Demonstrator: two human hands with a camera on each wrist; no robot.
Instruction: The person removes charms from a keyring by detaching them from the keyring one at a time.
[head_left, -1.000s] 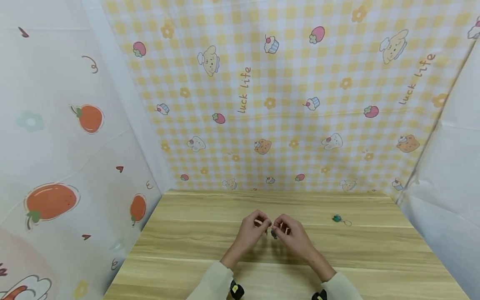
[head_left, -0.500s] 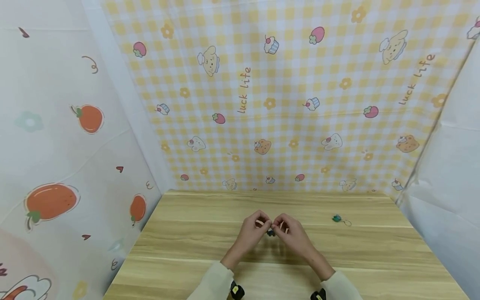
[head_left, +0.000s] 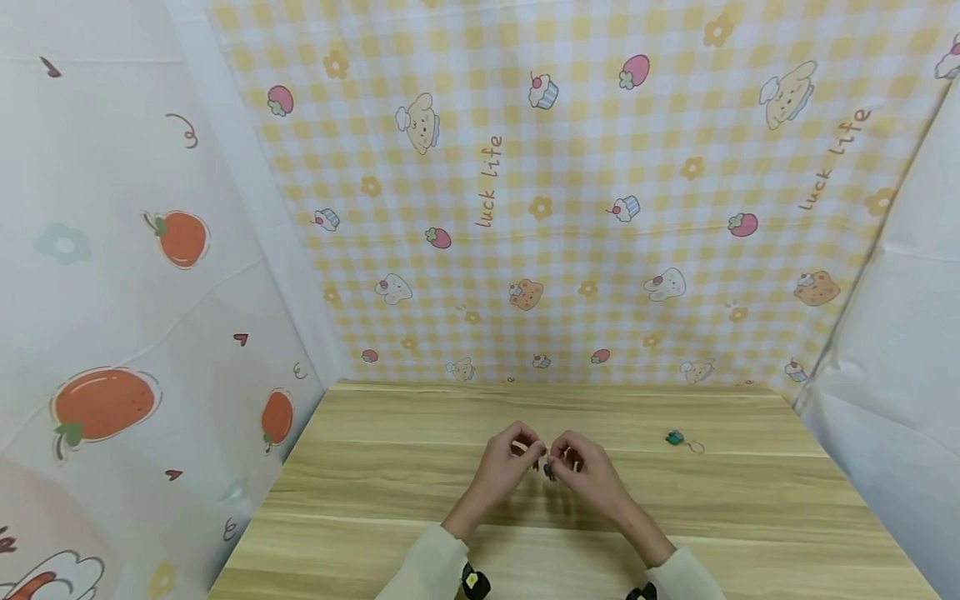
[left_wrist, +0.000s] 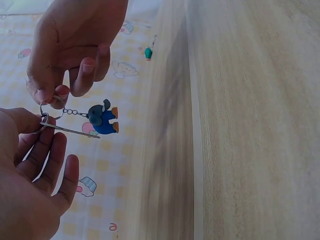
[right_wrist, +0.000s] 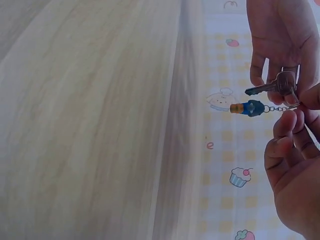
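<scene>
My left hand and right hand meet over the table, fingertips almost touching. In the left wrist view, the left thumb and fingers pinch a silver key at its head. Opposite, the right fingers pinch the metal split ring of a keychain. From that ring a short chain leads to a blue elephant charm with orange feet. The right wrist view has the key close beside the charm. Fingers partly cover the ring, so I cannot tell whether it passes through the key.
A second keychain, green with a metal ring, lies on the wooden table to the right of the hands. Behind the table hangs a yellow checked cloth, and a white printed cloth covers the left side.
The hands drew together half a second ago and now stand slightly apart again, the right one shifted a little right. Both dangling pieces separated with them. The green keychain has stayed put.
</scene>
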